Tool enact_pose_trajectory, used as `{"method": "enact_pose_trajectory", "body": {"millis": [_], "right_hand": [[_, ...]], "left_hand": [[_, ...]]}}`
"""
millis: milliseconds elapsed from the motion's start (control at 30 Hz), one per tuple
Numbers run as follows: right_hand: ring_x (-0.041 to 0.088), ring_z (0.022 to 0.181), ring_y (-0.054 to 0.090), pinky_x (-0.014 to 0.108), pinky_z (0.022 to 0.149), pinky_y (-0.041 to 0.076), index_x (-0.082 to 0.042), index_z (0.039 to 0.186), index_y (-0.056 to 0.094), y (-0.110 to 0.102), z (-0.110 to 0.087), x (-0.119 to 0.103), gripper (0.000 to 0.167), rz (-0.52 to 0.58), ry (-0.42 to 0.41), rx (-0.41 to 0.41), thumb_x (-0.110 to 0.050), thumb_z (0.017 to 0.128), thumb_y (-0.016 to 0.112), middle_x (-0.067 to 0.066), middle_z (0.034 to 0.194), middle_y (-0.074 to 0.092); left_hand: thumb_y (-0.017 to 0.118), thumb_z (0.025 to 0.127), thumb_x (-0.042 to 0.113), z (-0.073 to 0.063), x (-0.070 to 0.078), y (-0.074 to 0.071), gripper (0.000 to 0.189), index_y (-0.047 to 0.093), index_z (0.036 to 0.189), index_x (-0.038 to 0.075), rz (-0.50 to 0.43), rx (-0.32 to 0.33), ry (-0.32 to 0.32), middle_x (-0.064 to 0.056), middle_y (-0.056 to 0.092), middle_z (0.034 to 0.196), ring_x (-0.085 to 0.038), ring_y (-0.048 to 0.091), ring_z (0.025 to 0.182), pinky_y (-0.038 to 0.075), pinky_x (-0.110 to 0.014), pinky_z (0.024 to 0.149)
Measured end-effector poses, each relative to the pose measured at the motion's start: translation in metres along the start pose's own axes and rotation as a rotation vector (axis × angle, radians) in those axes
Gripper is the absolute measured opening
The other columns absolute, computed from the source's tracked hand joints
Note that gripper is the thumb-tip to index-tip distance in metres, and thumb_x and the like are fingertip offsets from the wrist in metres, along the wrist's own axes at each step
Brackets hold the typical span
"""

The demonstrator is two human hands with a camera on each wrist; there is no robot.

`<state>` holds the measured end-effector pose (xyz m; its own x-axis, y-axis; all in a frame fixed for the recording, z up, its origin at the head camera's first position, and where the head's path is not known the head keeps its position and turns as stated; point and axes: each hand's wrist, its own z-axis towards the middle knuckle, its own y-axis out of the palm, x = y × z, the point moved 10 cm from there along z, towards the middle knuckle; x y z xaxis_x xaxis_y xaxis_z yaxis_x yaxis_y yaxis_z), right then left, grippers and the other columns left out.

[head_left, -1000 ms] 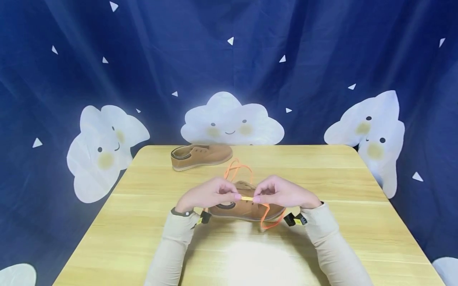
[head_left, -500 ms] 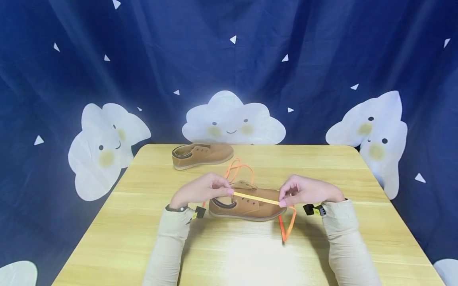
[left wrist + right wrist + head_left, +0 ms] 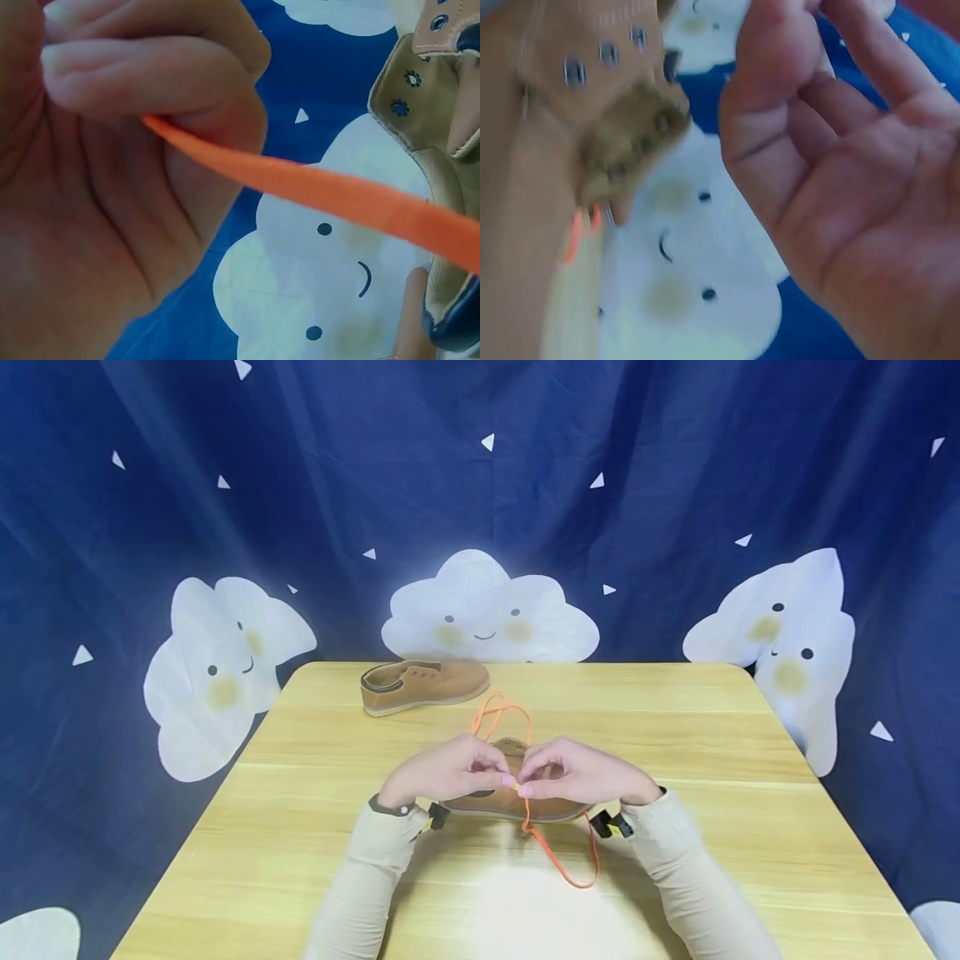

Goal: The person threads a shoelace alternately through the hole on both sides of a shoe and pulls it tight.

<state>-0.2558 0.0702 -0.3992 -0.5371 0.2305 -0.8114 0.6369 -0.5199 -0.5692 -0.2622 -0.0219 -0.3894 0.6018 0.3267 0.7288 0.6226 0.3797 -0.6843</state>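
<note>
A brown shoe [image 3: 487,805] lies side-on under both hands, toe to the right, its middle mostly covered. My left hand [image 3: 446,770] pinches an orange shoelace [image 3: 337,193] above the shoe; in the left wrist view the lace emerges from beneath curled fingers. Fingertips of my right hand [image 3: 588,772] pinch the lace right beside the left ones. From there the lace hangs down and loops on the table in front of the shoe. Blurred eyelets and an eyelet flap [image 3: 630,146] appear in the right wrist view, where the lace at the fingertips is hidden.
A second brown shoe [image 3: 453,685], without a lace, sits at the back of the wooden table [image 3: 247,827]. More orange lace [image 3: 517,707] lies in loops behind the near shoe. A blue curtain [image 3: 637,460] with white clouds hangs beyond the table.
My right hand first went right, stretching the lace between both hands, then came back left to meet the left fingertips. The front loop now hangs lower and longer than a second ago.
</note>
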Motion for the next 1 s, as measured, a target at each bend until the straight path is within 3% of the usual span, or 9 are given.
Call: {"method": "enact_pose_trajectory", "body": {"millis": [233,467,700,867,1000], "right_hand": [[0.001,0.067,0.056,0.02,0.062,0.051,-0.018,0.09,0.078,-0.002,-0.003,0.007,0.011,0.034,0.057,0.026,-0.02,0.099,0.071,0.011,0.077,0.07],[-0.003,0.056,0.044,0.014,0.052,0.036,-0.015,0.082,0.076,-0.006,-0.03,0.022,0.017,0.074,0.14,-0.014,-0.02,0.097,0.072,-0.001,0.064,0.056],[-0.005,0.056,0.04,0.013,0.051,0.033,0.0,0.082,0.075,0.003,-0.052,0.024,0.022,0.079,0.123,-0.123,-0.015,0.097,0.071,0.015,0.061,0.054],[-0.006,0.063,0.048,0.016,0.057,0.044,-0.004,0.087,0.078,0.017,-0.05,0.019,0.016,0.036,0.077,-0.216,-0.015,0.096,0.072,0.012,0.069,0.065],[-0.003,0.068,0.055,0.019,0.06,0.05,-0.008,0.102,0.078,0.02,-0.025,0.011,0.013,-0.004,0.034,-0.13,-0.018,0.1,0.069,0.006,0.078,0.071]], "left_hand": [[0.063,0.103,0.025,-0.003,-0.012,-0.002,0.022,0.074,0.093,0.008,-0.014,-0.001,-0.066,0.009,0.045,0.065,-0.002,0.036,0.054,0.033,-0.018,0.055],[0.064,0.103,0.027,-0.014,-0.028,-0.015,0.023,0.076,0.094,0.009,0.008,0.015,-0.12,0.004,0.053,0.069,-0.003,0.043,0.061,0.039,-0.02,0.061],[0.064,0.102,0.026,-0.026,-0.033,-0.03,0.024,0.072,0.083,0.015,0.004,0.054,-0.138,0.008,0.049,0.067,-0.004,0.04,0.06,0.037,-0.021,0.06],[0.067,0.101,0.028,-0.021,-0.028,-0.022,0.021,0.076,0.089,0.013,0.047,0.031,-0.142,0.004,0.055,0.07,-0.004,0.044,0.064,0.04,-0.021,0.063],[0.066,0.101,0.03,-0.01,-0.016,-0.004,0.023,0.077,0.096,0.01,0.098,-0.031,-0.095,0.002,0.061,0.073,-0.002,0.048,0.068,0.043,-0.02,0.066]]}}
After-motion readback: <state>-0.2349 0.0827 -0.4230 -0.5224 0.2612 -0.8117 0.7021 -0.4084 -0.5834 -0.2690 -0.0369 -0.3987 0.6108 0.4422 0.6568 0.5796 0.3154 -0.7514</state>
